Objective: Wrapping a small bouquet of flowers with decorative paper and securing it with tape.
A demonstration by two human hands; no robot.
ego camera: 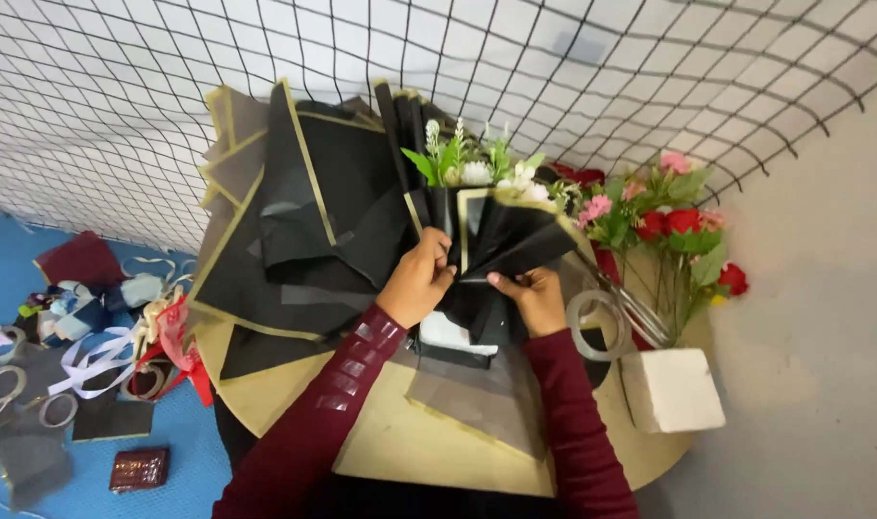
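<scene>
A black net hangs over a white wall behind a round tan desk heaped with black gold-edged wrapping sheets. At the desk's middle the left hand and right hand each have their grip pinched shut on the black wrapping around a bouquet of white flowers. Beside the right hand lie a tape roll and a white foam block; red and pink flowers stand just behind. Ribbons litter the blue floor.

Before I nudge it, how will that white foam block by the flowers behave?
The white foam block looks porous, so it is probably light and slides easily. It overhangs the round tan table edge, so a push may tip it off. Its crumbly-looking corners may dent.
</scene>
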